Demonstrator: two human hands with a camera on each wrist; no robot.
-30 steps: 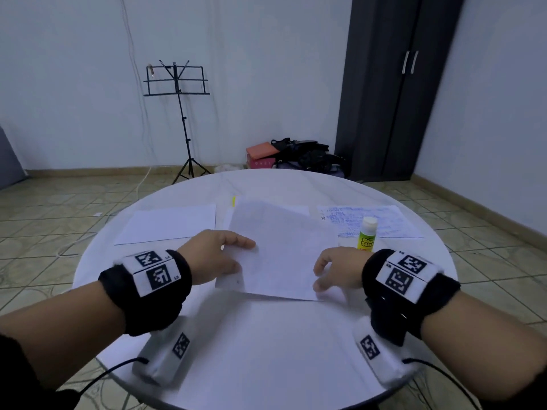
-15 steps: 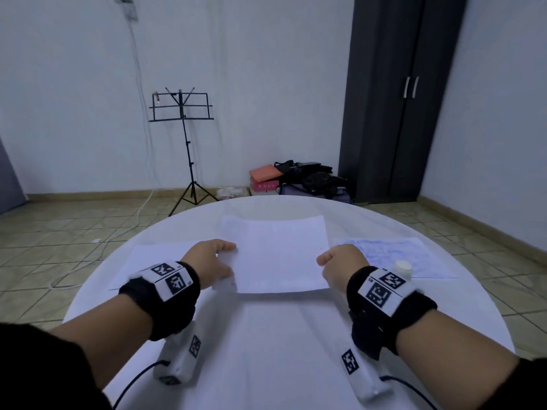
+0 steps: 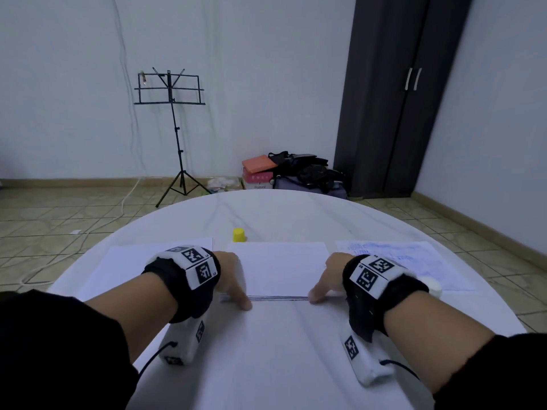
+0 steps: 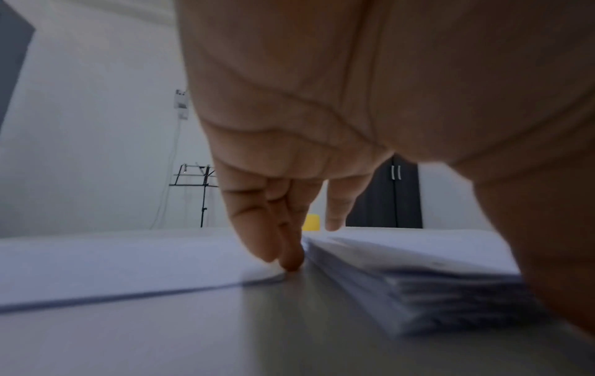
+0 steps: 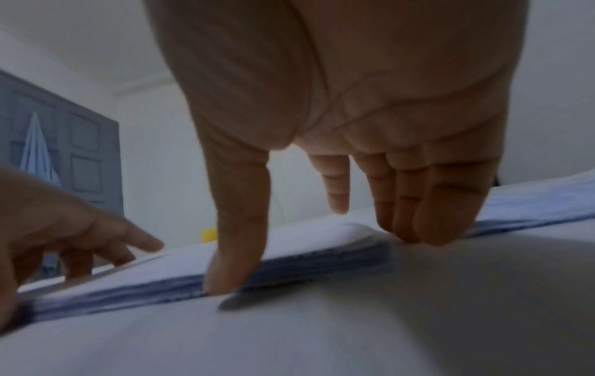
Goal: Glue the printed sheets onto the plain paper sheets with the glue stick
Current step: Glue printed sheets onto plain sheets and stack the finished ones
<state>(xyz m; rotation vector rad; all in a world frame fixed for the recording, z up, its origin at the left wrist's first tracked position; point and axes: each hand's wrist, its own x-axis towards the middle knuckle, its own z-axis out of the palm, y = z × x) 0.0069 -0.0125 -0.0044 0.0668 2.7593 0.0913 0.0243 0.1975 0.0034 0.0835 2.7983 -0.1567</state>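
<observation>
A stack of white paper sheets (image 3: 278,267) lies flat in the middle of the round table. My left hand (image 3: 233,279) stands against its left side, straight fingers (image 4: 286,257) down along the edge and the thumb on the near edge. My right hand (image 3: 328,279) mirrors it on the right side, thumb (image 5: 231,267) pressed to the near edge of the stack (image 5: 289,249). Neither hand grips anything. A printed sheet (image 3: 399,258) lies to the right, a plain sheet (image 3: 124,261) to the left. The glue stick's white top (image 3: 433,287) shows behind my right wrist.
A yellow cap (image 3: 239,234) stands just beyond the stack. The white table (image 3: 281,350) drops off close behind my wrists. On the floor beyond are a music stand (image 3: 174,128), boxes and bags (image 3: 290,173), and a dark wardrobe (image 3: 399,99).
Both hands held a tilted sheet a second ago. It now lies flat on the stack, and the hands have let go and moved to the stack's sides.
</observation>
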